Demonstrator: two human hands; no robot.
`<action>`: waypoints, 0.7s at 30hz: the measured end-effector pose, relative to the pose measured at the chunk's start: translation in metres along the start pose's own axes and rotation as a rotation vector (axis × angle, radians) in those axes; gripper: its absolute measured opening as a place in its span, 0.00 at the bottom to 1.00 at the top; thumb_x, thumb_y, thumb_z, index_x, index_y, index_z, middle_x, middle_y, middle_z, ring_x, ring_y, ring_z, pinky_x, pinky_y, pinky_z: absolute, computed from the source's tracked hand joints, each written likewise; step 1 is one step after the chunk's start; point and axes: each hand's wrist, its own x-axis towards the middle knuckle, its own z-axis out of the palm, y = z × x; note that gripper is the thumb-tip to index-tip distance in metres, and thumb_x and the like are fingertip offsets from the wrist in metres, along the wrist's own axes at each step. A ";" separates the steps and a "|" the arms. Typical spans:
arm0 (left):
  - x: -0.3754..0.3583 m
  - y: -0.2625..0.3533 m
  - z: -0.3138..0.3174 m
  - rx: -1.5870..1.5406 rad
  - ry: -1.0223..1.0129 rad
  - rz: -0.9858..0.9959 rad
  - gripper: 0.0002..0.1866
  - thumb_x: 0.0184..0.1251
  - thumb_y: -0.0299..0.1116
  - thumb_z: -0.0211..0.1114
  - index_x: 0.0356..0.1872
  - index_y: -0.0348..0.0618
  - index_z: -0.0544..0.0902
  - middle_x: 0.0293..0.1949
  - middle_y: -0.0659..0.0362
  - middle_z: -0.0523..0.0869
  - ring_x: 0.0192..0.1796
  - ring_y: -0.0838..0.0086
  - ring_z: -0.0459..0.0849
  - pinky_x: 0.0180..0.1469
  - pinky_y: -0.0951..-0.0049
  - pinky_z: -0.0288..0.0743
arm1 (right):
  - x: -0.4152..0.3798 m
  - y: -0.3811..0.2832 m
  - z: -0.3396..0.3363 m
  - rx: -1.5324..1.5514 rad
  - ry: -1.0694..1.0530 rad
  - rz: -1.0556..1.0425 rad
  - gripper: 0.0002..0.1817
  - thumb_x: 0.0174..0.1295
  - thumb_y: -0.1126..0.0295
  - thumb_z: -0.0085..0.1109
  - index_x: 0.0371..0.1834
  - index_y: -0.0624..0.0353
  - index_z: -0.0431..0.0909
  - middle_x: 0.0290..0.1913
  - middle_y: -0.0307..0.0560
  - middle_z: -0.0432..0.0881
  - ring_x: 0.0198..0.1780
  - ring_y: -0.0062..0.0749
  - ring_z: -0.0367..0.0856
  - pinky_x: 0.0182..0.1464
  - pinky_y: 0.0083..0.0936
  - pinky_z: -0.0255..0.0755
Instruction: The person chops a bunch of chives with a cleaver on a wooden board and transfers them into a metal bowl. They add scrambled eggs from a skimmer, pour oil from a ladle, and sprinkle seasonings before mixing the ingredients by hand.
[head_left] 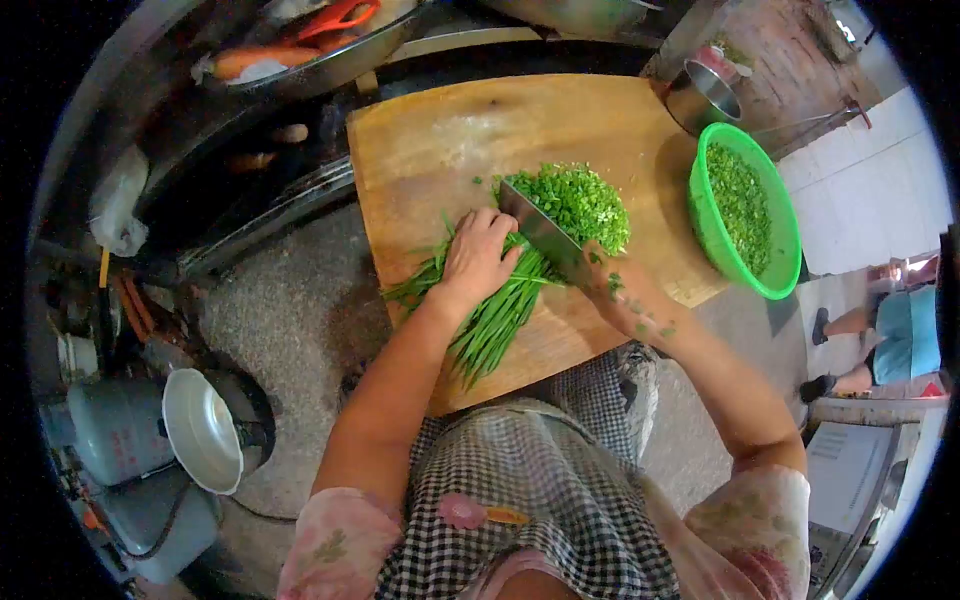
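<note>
My left hand (478,256) presses down on a bunch of long green onions (497,328), its fingers curled over the stalks. The bunch lies at a slant on a wooden cutting board (590,115). In my right hand (618,288) is a cleaver (541,226), its handle hidden in the closed fingers. The blade stands beside the left fingertips, between the uncut stalks and a heap of chopped green onions (590,200). Green bits cling to the right hand and wrist.
A green plastic basket (708,228) of chopped greens sits at the board's right edge, beside a metal pot (703,98). A metal basin (340,62) holds orange items at upper left. Lower left stands a pale pot (202,432). Another person's legs (850,350) show at right.
</note>
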 end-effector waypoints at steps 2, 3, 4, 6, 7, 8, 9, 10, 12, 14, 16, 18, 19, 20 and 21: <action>-0.002 -0.002 0.001 0.011 -0.032 0.001 0.14 0.51 0.30 0.66 0.39 0.43 0.76 0.40 0.52 0.74 0.47 0.55 0.72 0.51 0.60 0.68 | 0.015 -0.010 0.011 -0.007 0.015 0.013 0.20 0.51 0.69 0.58 0.44 0.65 0.62 0.25 0.58 0.75 0.30 0.54 0.77 0.29 0.40 0.72; -0.001 -0.001 0.001 0.019 -0.042 0.001 0.14 0.51 0.30 0.66 0.39 0.43 0.76 0.40 0.52 0.74 0.46 0.55 0.72 0.50 0.60 0.68 | 0.023 -0.016 0.011 -0.011 0.042 0.028 0.19 0.52 0.69 0.57 0.44 0.65 0.62 0.25 0.58 0.75 0.30 0.54 0.77 0.29 0.40 0.72; -0.001 0.000 -0.002 0.028 -0.056 0.002 0.14 0.51 0.30 0.66 0.38 0.43 0.76 0.40 0.52 0.74 0.46 0.55 0.72 0.50 0.60 0.68 | 0.026 -0.015 0.011 0.018 0.042 0.035 0.20 0.52 0.69 0.57 0.44 0.66 0.62 0.26 0.58 0.75 0.30 0.54 0.77 0.29 0.40 0.72; -0.007 -0.001 -0.004 0.056 -0.032 0.044 0.13 0.51 0.30 0.66 0.38 0.43 0.76 0.40 0.52 0.74 0.45 0.55 0.72 0.49 0.60 0.68 | 0.026 -0.014 0.010 0.071 0.049 0.062 0.21 0.52 0.68 0.58 0.44 0.66 0.62 0.28 0.59 0.76 0.31 0.54 0.77 0.30 0.39 0.72; -0.004 -0.001 -0.004 0.067 -0.010 0.073 0.13 0.51 0.30 0.66 0.38 0.43 0.76 0.39 0.52 0.74 0.45 0.55 0.72 0.49 0.60 0.68 | 0.019 -0.013 0.004 0.075 0.102 0.041 0.20 0.53 0.69 0.57 0.45 0.66 0.63 0.26 0.58 0.75 0.29 0.54 0.76 0.28 0.39 0.71; -0.001 -0.002 -0.003 0.062 0.009 0.056 0.13 0.51 0.30 0.66 0.38 0.43 0.76 0.39 0.52 0.74 0.45 0.55 0.72 0.49 0.60 0.68 | 0.009 -0.012 -0.003 0.076 0.151 0.011 0.18 0.55 0.69 0.56 0.45 0.65 0.63 0.25 0.57 0.75 0.28 0.53 0.76 0.27 0.38 0.70; -0.005 0.000 -0.004 0.056 0.014 0.028 0.12 0.51 0.30 0.66 0.38 0.43 0.76 0.39 0.52 0.74 0.45 0.55 0.72 0.49 0.60 0.68 | 0.002 -0.015 -0.009 0.063 0.140 -0.014 0.18 0.55 0.70 0.56 0.45 0.65 0.64 0.25 0.56 0.75 0.27 0.52 0.75 0.26 0.38 0.69; -0.009 0.001 -0.003 0.048 0.012 -0.002 0.12 0.51 0.29 0.66 0.37 0.43 0.76 0.39 0.53 0.75 0.44 0.55 0.72 0.49 0.60 0.68 | -0.004 -0.018 -0.015 0.051 0.129 -0.039 0.17 0.56 0.70 0.56 0.45 0.65 0.64 0.24 0.55 0.75 0.26 0.52 0.75 0.25 0.37 0.69; -0.010 0.001 -0.003 0.046 0.016 0.002 0.12 0.51 0.29 0.65 0.38 0.43 0.77 0.39 0.52 0.75 0.44 0.55 0.72 0.49 0.60 0.68 | -0.010 -0.027 -0.030 -0.022 0.011 -0.094 0.18 0.55 0.69 0.57 0.45 0.65 0.64 0.24 0.54 0.75 0.26 0.50 0.76 0.25 0.37 0.69; -0.012 0.001 -0.002 0.046 -0.005 -0.009 0.12 0.51 0.29 0.65 0.38 0.43 0.77 0.39 0.52 0.75 0.44 0.55 0.72 0.49 0.60 0.67 | 0.006 -0.026 -0.014 0.048 -0.047 -0.012 0.21 0.53 0.66 0.58 0.46 0.66 0.65 0.26 0.57 0.76 0.29 0.52 0.77 0.28 0.38 0.72; -0.010 0.002 -0.007 0.059 -0.036 -0.023 0.12 0.51 0.29 0.65 0.38 0.44 0.77 0.38 0.52 0.74 0.44 0.55 0.72 0.49 0.60 0.67 | 0.020 -0.028 -0.003 0.096 -0.050 0.071 0.22 0.52 0.65 0.58 0.46 0.66 0.65 0.27 0.59 0.77 0.30 0.54 0.78 0.30 0.39 0.73; -0.013 0.001 -0.008 0.055 -0.028 -0.018 0.12 0.51 0.28 0.65 0.37 0.44 0.77 0.39 0.51 0.74 0.44 0.55 0.72 0.48 0.60 0.67 | 0.024 -0.030 0.005 0.130 -0.006 0.173 0.22 0.53 0.65 0.58 0.46 0.66 0.65 0.27 0.58 0.77 0.29 0.54 0.78 0.29 0.39 0.73; -0.015 0.001 -0.008 0.046 -0.030 -0.011 0.11 0.51 0.28 0.65 0.37 0.43 0.77 0.39 0.51 0.74 0.44 0.54 0.72 0.48 0.60 0.67 | 0.017 -0.024 0.009 0.158 0.057 0.124 0.21 0.54 0.66 0.57 0.46 0.66 0.65 0.26 0.58 0.77 0.29 0.54 0.77 0.30 0.40 0.73; -0.013 0.001 -0.007 0.049 0.006 -0.010 0.11 0.51 0.28 0.65 0.37 0.43 0.77 0.39 0.51 0.74 0.44 0.54 0.72 0.48 0.60 0.68 | 0.009 -0.010 0.011 0.177 0.121 0.066 0.20 0.54 0.66 0.57 0.46 0.66 0.65 0.26 0.58 0.77 0.29 0.55 0.77 0.30 0.40 0.73; -0.016 0.001 -0.006 0.051 0.037 -0.019 0.11 0.51 0.28 0.65 0.37 0.43 0.77 0.39 0.51 0.74 0.44 0.54 0.72 0.48 0.60 0.68 | 0.004 -0.003 0.013 0.201 0.176 0.008 0.20 0.54 0.66 0.56 0.46 0.66 0.64 0.26 0.58 0.77 0.29 0.55 0.77 0.30 0.41 0.73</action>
